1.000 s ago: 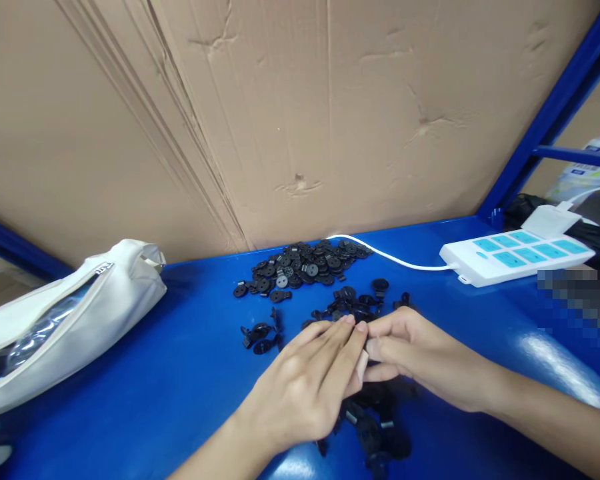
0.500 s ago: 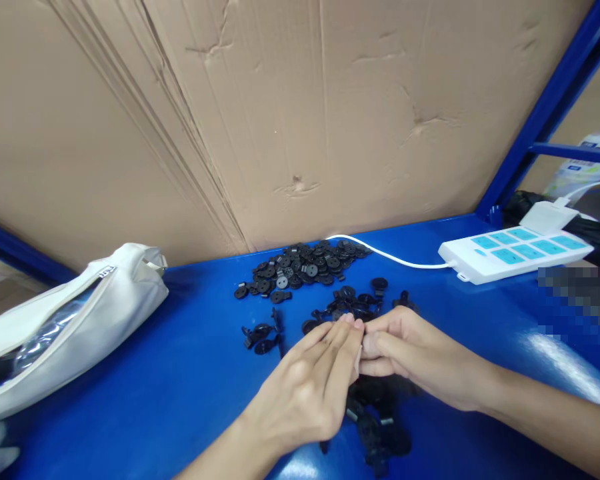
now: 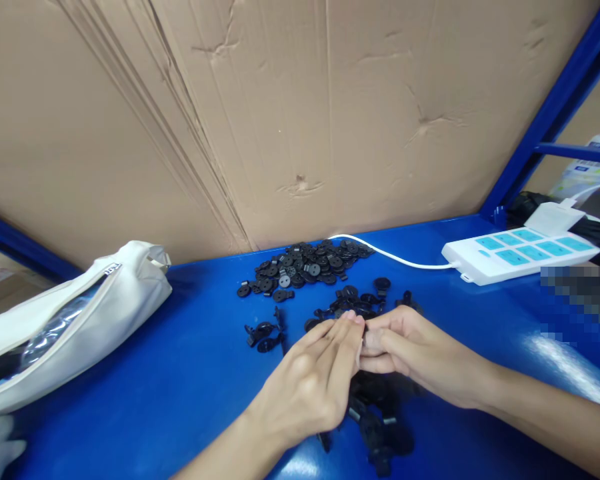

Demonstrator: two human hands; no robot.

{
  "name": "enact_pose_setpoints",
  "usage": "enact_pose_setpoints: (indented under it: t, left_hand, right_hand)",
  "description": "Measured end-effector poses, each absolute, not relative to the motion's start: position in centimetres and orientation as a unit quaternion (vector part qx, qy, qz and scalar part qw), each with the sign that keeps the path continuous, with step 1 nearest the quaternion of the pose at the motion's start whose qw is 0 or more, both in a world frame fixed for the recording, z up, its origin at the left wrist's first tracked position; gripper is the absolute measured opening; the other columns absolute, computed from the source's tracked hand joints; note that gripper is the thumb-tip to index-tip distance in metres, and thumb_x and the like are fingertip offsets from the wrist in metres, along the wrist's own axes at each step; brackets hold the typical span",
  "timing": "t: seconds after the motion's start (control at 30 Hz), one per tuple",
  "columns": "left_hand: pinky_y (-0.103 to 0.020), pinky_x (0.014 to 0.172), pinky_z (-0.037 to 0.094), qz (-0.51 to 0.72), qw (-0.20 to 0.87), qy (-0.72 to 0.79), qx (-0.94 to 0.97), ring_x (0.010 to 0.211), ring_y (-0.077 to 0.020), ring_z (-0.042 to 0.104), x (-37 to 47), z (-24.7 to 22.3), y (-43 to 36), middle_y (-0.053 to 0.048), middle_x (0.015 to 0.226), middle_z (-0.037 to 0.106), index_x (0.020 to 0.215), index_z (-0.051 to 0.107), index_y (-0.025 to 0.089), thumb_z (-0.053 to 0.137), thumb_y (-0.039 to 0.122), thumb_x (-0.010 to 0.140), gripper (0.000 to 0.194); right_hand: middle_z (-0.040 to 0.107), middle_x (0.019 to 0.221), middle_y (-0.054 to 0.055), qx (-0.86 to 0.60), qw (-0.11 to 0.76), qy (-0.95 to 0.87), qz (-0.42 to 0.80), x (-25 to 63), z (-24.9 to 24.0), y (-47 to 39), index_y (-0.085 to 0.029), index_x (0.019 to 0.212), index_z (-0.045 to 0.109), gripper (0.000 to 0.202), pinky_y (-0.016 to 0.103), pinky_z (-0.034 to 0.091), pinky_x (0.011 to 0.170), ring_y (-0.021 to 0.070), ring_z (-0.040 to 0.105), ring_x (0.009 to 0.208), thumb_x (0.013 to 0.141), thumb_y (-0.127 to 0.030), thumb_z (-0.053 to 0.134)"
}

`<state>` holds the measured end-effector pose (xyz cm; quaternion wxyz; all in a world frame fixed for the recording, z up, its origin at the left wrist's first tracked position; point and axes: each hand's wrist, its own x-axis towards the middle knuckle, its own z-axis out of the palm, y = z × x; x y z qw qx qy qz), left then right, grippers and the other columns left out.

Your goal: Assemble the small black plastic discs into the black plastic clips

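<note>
My left hand (image 3: 315, 380) and my right hand (image 3: 410, 347) meet fingertip to fingertip above the blue table (image 3: 155, 373). Both are closed, and whatever lies between the fingers is hidden by them. Under and in front of the hands are small black plastic parts (image 3: 380, 427), some with a metallic glint. More black parts (image 3: 353, 301) lie just behind the fingertips, and a small cluster (image 3: 265, 335) sits left of them. Farther back is a heap of round black discs with tabs and holes (image 3: 310, 267).
An open white bag (image 3: 105, 320) lies at the left, with a pale glove-like thing (image 3: 0, 443) below it. At the right stands a white power strip (image 3: 520, 253) with a cable (image 3: 395, 260). Cardboard (image 3: 280, 120) and blue frame posts (image 3: 545, 120) bound the table.
The view has shifted slightly, so things sit a little farther right. Both hands keep nearly the same pose, with their fingertips still together.
</note>
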<state>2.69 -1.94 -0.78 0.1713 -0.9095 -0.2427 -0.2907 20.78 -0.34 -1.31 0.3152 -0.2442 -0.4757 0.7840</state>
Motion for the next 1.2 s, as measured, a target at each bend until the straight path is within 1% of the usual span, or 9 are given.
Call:
enact_pose_setpoints:
  t: [0.13,0.27,0.37,0.47,0.57,0.77,1.0,1.1,1.2]
  left_hand:
    - [-0.027,0.073,0.062,-0.339,0.147,-0.282,-0.886,0.073,-0.0161,0.070,2.4,-1.1,-1.8,-0.008,0.081,0.072,0.128,0.044,-0.001,0.042,0.008,0.094,0.035]
    - [-0.026,0.083,0.059,-0.379,0.083,-0.294,-0.873,0.093,-0.0157,0.069,1.8,-0.9,-1.4,-0.010,0.107,0.070,0.130,0.047,0.008,0.047,0.008,0.093,0.037]
    - [-0.032,0.095,0.053,-0.365,0.041,-0.353,-0.861,0.108,-0.0175,0.063,0.1,0.0,0.2,-0.006,0.119,0.066,0.125,0.055,0.016,0.046,0.016,0.095,0.031]
    - [-0.040,0.094,0.051,-0.266,0.041,-0.522,-0.809,0.105,-0.0226,0.064,-2.7,0.3,2.9,-0.004,0.113,0.069,0.116,0.063,0.020,0.046,0.029,0.095,0.028]
    - [-0.040,0.090,0.052,-0.153,0.011,-0.579,-0.801,0.096,-0.0247,0.067,-5.2,-0.3,5.1,-0.004,0.105,0.072,0.105,0.069,0.020,0.053,0.029,0.090,0.024]
    - [-0.040,0.090,0.050,-0.108,-0.009,-0.570,-0.814,0.099,-0.0275,0.065,-6.1,-1.4,5.6,-0.007,0.104,0.071,0.100,0.070,0.020,0.071,0.025,0.075,0.026]
    - [-0.026,0.064,0.053,-0.140,-0.017,-0.538,-0.831,0.066,-0.0146,0.063,-5.2,-1.0,5.1,-0.003,0.081,0.065,0.086,0.068,0.016,0.068,0.016,0.074,0.013]
    - [-0.021,0.060,0.052,-0.174,-0.020,-0.514,-0.839,0.063,-0.0109,0.061,-4.2,-0.6,4.6,-0.001,0.077,0.063,0.085,0.067,0.017,0.064,0.011,0.076,0.011]
    - [-0.021,0.063,0.051,-0.244,-0.006,-0.481,-0.842,0.066,-0.0100,0.059,-2.2,0.2,2.9,-0.001,0.083,0.063,0.095,0.065,0.018,0.060,0.015,0.084,0.013]
  right_hand:
    - [0.072,0.090,0.007,-0.218,0.319,-0.481,0.787,20.8,-1.3,-0.4,-0.012,0.094,0.074,0.023,0.040,0.045,0.102,0.0199,0.065,0.102,0.091,-0.021,0.053]
    - [0.072,0.093,0.007,-0.247,0.313,-0.510,0.762,21.3,-0.7,-0.2,-0.014,0.094,0.073,0.025,0.031,0.049,0.097,0.0169,0.067,0.097,0.091,-0.031,0.056]
    - [0.068,0.073,0.002,-0.357,0.331,-0.579,0.654,21.9,-0.3,0.2,-0.015,0.097,0.071,0.030,0.020,0.057,0.063,0.0124,0.069,0.065,0.088,-0.042,0.059]
    - [0.060,0.065,-0.003,-0.461,0.375,-0.669,0.447,22.3,-0.4,0.5,-0.019,0.099,0.068,0.028,0.017,0.042,0.040,0.0054,0.049,0.040,0.081,-0.040,0.066]
    - [0.058,0.074,-0.003,-0.471,0.396,-0.723,0.313,22.5,-0.5,0.6,-0.022,0.097,0.068,0.022,0.019,0.037,0.043,0.0050,0.044,0.045,0.080,-0.035,0.066]
    - [0.053,0.067,-0.004,-0.438,0.374,-0.783,0.232,22.5,-0.8,0.3,-0.022,0.093,0.067,0.018,0.021,0.031,0.044,0.0067,0.039,0.045,0.091,-0.024,0.050]
    - [0.054,0.070,-0.002,-0.413,0.338,-0.818,0.215,22.3,-1.4,0.6,-0.020,0.094,0.067,0.021,0.022,0.031,0.046,0.0078,0.039,0.047,0.093,-0.020,0.045]
    - [0.054,0.072,0.000,-0.411,0.323,-0.820,0.235,22.2,-1.4,0.7,-0.019,0.094,0.067,0.023,0.023,0.032,0.046,0.0080,0.041,0.048,0.093,-0.022,0.044]
    - [0.058,0.076,0.002,-0.415,0.341,-0.781,0.318,21.9,-1.4,0.4,-0.018,0.100,0.066,0.023,0.022,0.040,0.048,0.0089,0.047,0.051,0.093,-0.027,0.046]
